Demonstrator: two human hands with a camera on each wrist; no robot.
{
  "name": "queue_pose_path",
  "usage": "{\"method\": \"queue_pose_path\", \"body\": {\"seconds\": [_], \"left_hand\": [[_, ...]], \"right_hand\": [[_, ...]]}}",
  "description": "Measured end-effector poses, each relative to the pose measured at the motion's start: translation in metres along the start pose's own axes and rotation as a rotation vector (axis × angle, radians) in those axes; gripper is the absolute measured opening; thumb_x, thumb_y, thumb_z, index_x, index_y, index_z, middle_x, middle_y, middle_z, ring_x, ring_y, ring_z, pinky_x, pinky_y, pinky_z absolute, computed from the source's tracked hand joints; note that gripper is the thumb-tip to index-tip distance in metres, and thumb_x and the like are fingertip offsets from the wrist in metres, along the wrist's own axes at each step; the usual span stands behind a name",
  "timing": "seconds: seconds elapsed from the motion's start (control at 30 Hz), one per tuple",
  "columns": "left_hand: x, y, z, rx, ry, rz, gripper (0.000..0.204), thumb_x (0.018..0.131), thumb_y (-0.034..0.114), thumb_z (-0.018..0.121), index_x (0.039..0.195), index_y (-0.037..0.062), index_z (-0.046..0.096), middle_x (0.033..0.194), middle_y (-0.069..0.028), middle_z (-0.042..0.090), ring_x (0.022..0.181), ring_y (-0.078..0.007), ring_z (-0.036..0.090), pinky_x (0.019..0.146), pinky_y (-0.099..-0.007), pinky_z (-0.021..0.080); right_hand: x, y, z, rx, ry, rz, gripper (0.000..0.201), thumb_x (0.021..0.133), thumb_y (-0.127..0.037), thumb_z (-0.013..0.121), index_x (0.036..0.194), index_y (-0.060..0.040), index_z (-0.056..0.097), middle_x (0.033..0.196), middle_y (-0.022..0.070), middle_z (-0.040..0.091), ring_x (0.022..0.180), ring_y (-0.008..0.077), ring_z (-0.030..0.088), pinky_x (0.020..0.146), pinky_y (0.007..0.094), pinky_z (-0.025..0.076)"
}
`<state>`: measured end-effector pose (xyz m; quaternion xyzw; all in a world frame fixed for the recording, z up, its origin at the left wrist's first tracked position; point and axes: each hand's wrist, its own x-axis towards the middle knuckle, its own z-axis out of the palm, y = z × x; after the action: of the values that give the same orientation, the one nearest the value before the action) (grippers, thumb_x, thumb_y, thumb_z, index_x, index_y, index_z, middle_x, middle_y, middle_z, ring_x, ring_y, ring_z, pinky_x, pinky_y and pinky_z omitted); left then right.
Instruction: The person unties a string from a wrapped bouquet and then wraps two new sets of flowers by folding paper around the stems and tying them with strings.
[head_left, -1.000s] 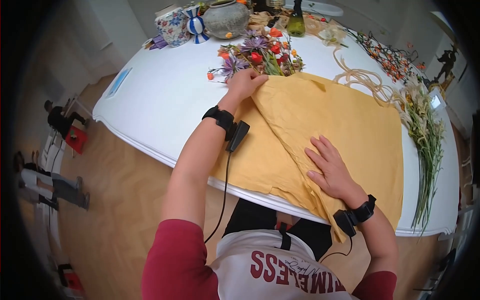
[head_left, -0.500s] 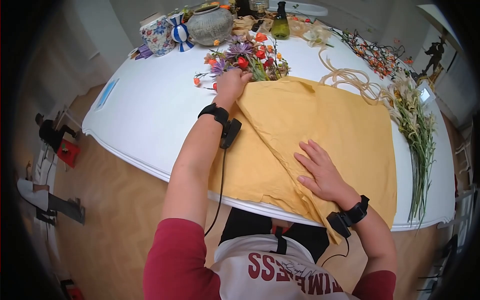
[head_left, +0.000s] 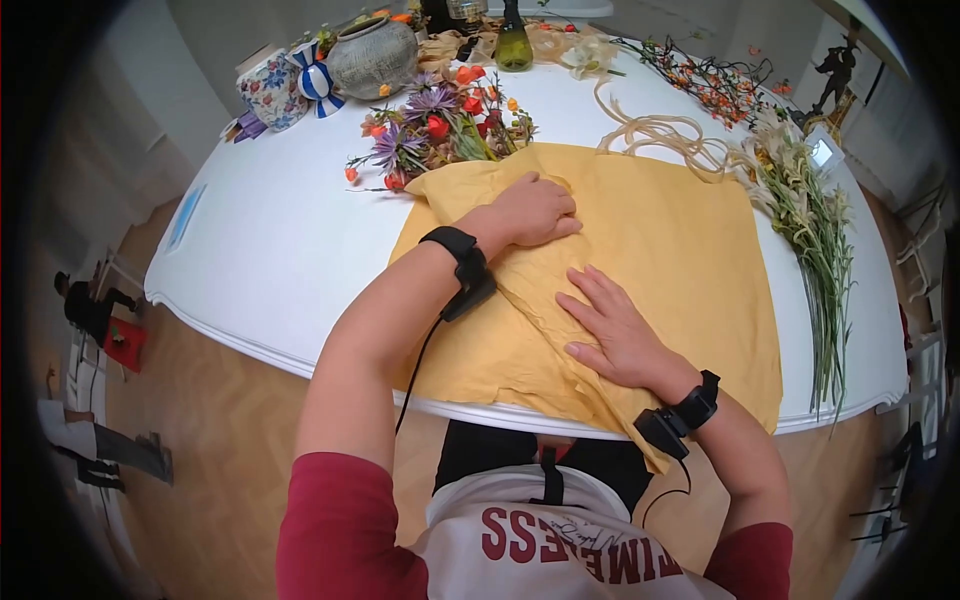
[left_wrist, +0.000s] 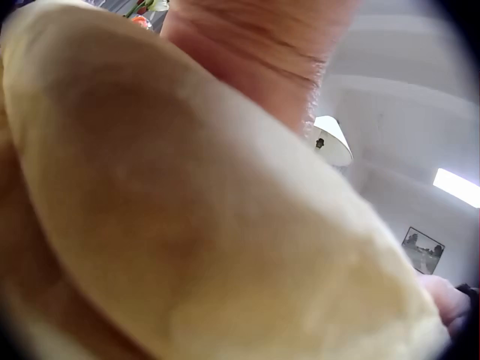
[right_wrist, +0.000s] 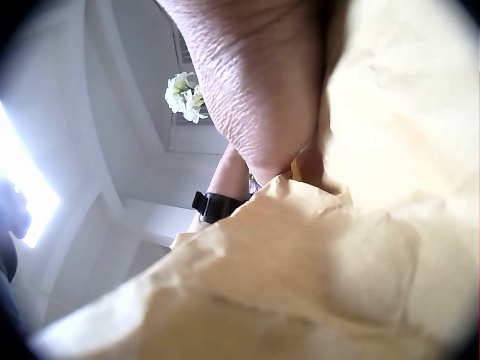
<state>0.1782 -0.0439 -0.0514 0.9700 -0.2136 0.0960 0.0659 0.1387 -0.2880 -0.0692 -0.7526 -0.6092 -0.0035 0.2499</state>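
A large sheet of yellow wrapping paper [head_left: 670, 230] lies folded over on the table, partly covering a bouquet [head_left: 430, 130] of purple, red and orange flowers whose heads stick out at the top left. My left hand [head_left: 533, 210] is on the upper part of the paper, its fingers bent and gripping the folded layer. In the left wrist view the paper [left_wrist: 187, 202] bulges close under the wrist and hides the fingertips. My right hand [head_left: 617, 335] rests on the paper lower down with fingers spread, pressing the crumpled slanting fold. The paper's near corner hangs past the table edge.
Long-stemmed pale flowers [head_left: 815, 270] lie along the right of the white table [head_left: 270, 240]. Beige ribbon [head_left: 660, 130] and berry branches [head_left: 700, 85] are beyond the paper. At the back stand a floral vase [head_left: 272, 90], a grey pot [head_left: 375, 60] and a green bottle [head_left: 514, 45].
My left hand has moved right from the paper's upper left edge beside the flowers onto the sheet, drawing the upper flap over. The right hand stays pressed on the fold.
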Motion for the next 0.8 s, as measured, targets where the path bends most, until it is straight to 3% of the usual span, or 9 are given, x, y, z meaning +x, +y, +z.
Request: {"method": "queue_pose_path", "body": {"seconds": [0.13, 0.27, 0.33, 0.47, 0.5, 0.53, 0.6, 0.77, 0.8], "left_hand": [[0.015, -0.013, -0.003, 0.043, -0.056, -0.024, 0.039, 0.091, 0.043, 0.041, 0.091, 0.0094, 0.061, 0.089, -0.0086, 0.060, 0.091, -0.0284, 0.054, 0.085, -0.0415, 0.036], [0.028, -0.022, -0.005, 0.143, -0.150, -0.096, 0.047, 0.090, 0.047, 0.039, 0.095, 0.0085, 0.065, 0.097, -0.0110, 0.064, 0.097, -0.0299, 0.056, 0.094, -0.0473, 0.034], [0.030, -0.027, -0.002, 0.167, -0.099, -0.091, 0.047, 0.090, 0.050, 0.040, 0.091, 0.0086, 0.064, 0.088, -0.0116, 0.063, 0.092, -0.0312, 0.054, 0.093, -0.0459, 0.033], [0.034, -0.031, -0.006, 0.241, -0.087, -0.186, 0.042, 0.087, 0.044, 0.044, 0.088, 0.0076, 0.065, 0.089, -0.0108, 0.064, 0.090, -0.0314, 0.054, 0.092, -0.0451, 0.034], [0.031, -0.034, -0.006, 0.246, 0.025, -0.161, 0.030, 0.085, 0.034, 0.050, 0.087, 0.0077, 0.065, 0.088, -0.0101, 0.064, 0.087, -0.0321, 0.055, 0.089, -0.0433, 0.036], [0.024, -0.030, -0.010, 0.232, 0.013, -0.161, 0.030, 0.085, 0.034, 0.050, 0.087, 0.0077, 0.065, 0.088, -0.0101, 0.064, 0.087, -0.0321, 0.055, 0.089, -0.0433, 0.036], [0.015, -0.018, -0.037, 0.156, 0.389, -0.115, 0.018, 0.083, 0.022, 0.056, 0.087, 0.0067, 0.064, 0.087, -0.0095, 0.064, 0.085, -0.0325, 0.055, 0.085, -0.0404, 0.040], [-0.055, 0.054, -0.042, -0.161, 0.274, 0.031, 0.016, 0.078, 0.013, 0.062, 0.092, 0.0052, 0.062, 0.097, -0.0091, 0.061, 0.097, -0.0316, 0.054, 0.087, -0.0398, 0.040], [-0.066, 0.069, -0.040, -0.246, 0.178, 0.024, 0.022, 0.077, 0.014, 0.063, 0.097, 0.0051, 0.062, 0.104, -0.0102, 0.059, 0.102, -0.0315, 0.052, 0.090, -0.0400, 0.039]], "right_hand": [[0.000, 0.001, 0.002, 0.001, 0.015, 0.000, 0.058, 0.081, -0.031, 0.060, 0.131, -0.0068, 0.043, 0.141, 0.0199, 0.029, 0.130, 0.0392, 0.026, 0.106, 0.0464, 0.024], [-0.001, 0.002, 0.003, -0.001, 0.023, 0.002, 0.061, 0.081, -0.031, 0.059, 0.133, -0.0062, 0.039, 0.141, 0.0200, 0.028, 0.128, 0.0402, 0.027, 0.105, 0.0468, 0.025], [-0.001, 0.003, 0.003, 0.009, 0.025, 0.010, 0.062, 0.081, -0.031, 0.059, 0.133, -0.0056, 0.038, 0.141, 0.0201, 0.028, 0.128, 0.0403, 0.028, 0.105, 0.0467, 0.026], [-0.001, 0.005, 0.005, 0.014, 0.044, 0.013, 0.064, 0.080, -0.031, 0.059, 0.133, -0.0027, 0.036, 0.140, 0.0203, 0.029, 0.127, 0.0397, 0.029, 0.105, 0.0455, 0.026], [-0.001, 0.005, 0.005, 0.023, 0.037, 0.025, 0.064, 0.080, -0.031, 0.059, 0.133, -0.0027, 0.036, 0.140, 0.0203, 0.029, 0.127, 0.0397, 0.029, 0.105, 0.0455, 0.026], [0.000, 0.005, 0.004, 0.032, 0.035, 0.024, 0.064, 0.081, -0.031, 0.058, 0.133, -0.0016, 0.036, 0.140, 0.0204, 0.029, 0.127, 0.0392, 0.029, 0.105, 0.0449, 0.025], [-0.001, 0.007, 0.005, 0.055, 0.035, 0.032, 0.063, 0.081, -0.030, 0.058, 0.132, -0.0005, 0.036, 0.140, 0.0206, 0.030, 0.127, 0.0386, 0.029, 0.106, 0.0442, 0.025], [-0.002, 0.014, 0.010, 0.136, 0.071, 0.043, 0.055, 0.084, -0.021, 0.052, 0.131, 0.0015, 0.036, 0.140, 0.0198, 0.032, 0.128, 0.0360, 0.030, 0.107, 0.0424, 0.024], [-0.002, 0.016, 0.011, 0.162, 0.090, 0.054, 0.052, 0.084, -0.018, 0.051, 0.131, 0.0013, 0.037, 0.139, 0.0191, 0.033, 0.128, 0.0351, 0.031, 0.106, 0.0415, 0.026]]}}
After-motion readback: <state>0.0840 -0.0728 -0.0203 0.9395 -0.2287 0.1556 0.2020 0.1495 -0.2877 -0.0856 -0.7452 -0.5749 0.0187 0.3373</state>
